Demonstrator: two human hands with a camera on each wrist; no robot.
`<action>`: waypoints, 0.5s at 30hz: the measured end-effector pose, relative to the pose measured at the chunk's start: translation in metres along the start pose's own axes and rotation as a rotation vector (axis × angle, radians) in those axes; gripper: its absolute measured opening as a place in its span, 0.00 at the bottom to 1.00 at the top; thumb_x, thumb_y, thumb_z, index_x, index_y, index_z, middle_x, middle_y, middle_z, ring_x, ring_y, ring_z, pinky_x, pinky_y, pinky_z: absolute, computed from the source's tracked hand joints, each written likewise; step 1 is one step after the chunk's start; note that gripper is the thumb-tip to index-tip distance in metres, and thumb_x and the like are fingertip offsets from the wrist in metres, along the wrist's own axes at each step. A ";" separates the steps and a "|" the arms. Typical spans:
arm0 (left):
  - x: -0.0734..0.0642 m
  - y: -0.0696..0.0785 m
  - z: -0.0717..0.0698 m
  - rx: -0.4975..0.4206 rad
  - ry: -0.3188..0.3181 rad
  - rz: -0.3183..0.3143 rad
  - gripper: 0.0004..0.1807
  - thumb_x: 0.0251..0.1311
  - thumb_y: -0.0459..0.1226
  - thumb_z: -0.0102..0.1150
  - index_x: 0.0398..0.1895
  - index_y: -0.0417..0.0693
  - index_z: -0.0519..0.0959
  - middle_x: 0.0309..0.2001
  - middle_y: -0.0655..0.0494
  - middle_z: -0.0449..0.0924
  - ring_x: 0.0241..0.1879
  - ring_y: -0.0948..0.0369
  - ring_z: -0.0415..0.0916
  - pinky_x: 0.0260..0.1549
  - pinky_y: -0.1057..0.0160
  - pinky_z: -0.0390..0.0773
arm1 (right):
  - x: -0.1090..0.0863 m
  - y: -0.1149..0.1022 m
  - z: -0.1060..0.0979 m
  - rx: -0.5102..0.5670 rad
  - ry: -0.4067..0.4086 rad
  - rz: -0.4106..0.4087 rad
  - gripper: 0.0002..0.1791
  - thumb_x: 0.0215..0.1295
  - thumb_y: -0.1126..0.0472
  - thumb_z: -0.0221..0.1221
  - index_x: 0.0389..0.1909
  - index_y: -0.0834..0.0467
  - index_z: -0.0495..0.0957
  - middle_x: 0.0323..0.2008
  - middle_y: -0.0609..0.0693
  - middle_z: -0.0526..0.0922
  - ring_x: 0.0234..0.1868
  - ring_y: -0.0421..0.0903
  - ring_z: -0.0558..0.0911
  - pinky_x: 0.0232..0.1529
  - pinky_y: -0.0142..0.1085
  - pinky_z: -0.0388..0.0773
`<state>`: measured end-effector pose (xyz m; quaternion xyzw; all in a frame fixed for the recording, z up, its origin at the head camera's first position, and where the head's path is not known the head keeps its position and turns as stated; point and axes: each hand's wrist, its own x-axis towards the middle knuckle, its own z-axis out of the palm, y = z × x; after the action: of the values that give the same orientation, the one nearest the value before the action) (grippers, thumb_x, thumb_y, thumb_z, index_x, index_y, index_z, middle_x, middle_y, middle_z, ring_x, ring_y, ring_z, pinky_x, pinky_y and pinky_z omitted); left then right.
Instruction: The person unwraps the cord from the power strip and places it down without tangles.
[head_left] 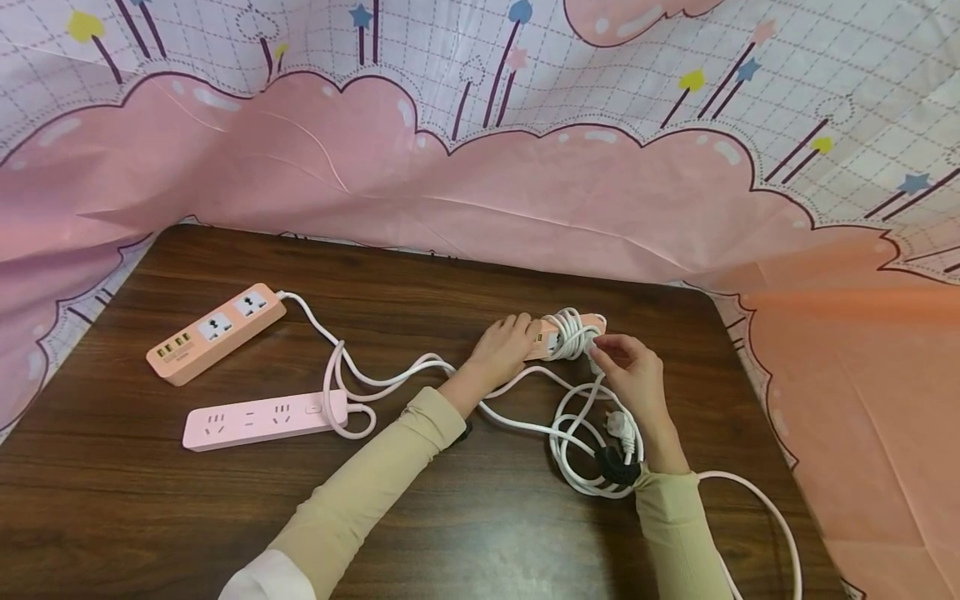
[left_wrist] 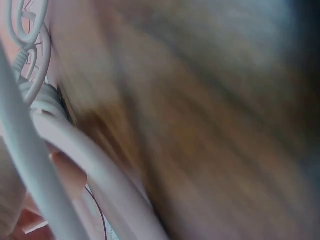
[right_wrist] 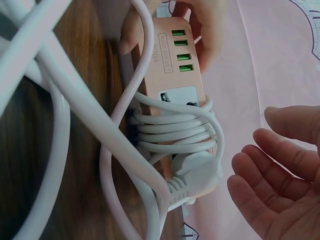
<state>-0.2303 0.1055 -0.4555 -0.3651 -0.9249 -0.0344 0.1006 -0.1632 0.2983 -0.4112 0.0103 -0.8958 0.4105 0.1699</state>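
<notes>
My left hand [head_left: 504,350] grips one end of an orange power strip [right_wrist: 167,75] at the back right of the table. White cord [right_wrist: 175,131] is wound in several turns around the strip's other half, partly covering its sockets. At that wound end sits a white plug [right_wrist: 197,172], lying against the strip and the cord. My right hand [head_left: 633,375] is beside the plug, its fingers slightly bent, apart from it and holding nothing in the right wrist view. Loose white cords [left_wrist: 100,165] pass close to the left wrist camera, where much is blurred.
A second orange power strip [head_left: 217,333] lies on the left of the wooden table [head_left: 420,533], a pink power strip [head_left: 262,421] in front of it. Their white cords stretch rightward. Near my right wrist lies a loose cord coil [head_left: 558,450] with another plug [head_left: 621,425].
</notes>
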 end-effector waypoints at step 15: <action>0.000 -0.006 -0.002 -0.380 -0.001 -0.204 0.34 0.50 0.38 0.66 0.61 0.37 0.68 0.51 0.46 0.76 0.47 0.54 0.74 0.40 0.59 0.77 | 0.001 0.001 0.007 0.026 0.039 -0.018 0.09 0.57 0.68 0.63 0.38 0.67 0.81 0.35 0.61 0.83 0.31 0.26 0.76 0.31 0.18 0.71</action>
<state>-0.2340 0.1002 -0.4531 -0.2820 -0.9339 -0.2181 0.0255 -0.1659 0.2940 -0.4157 0.0128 -0.8868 0.4208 0.1908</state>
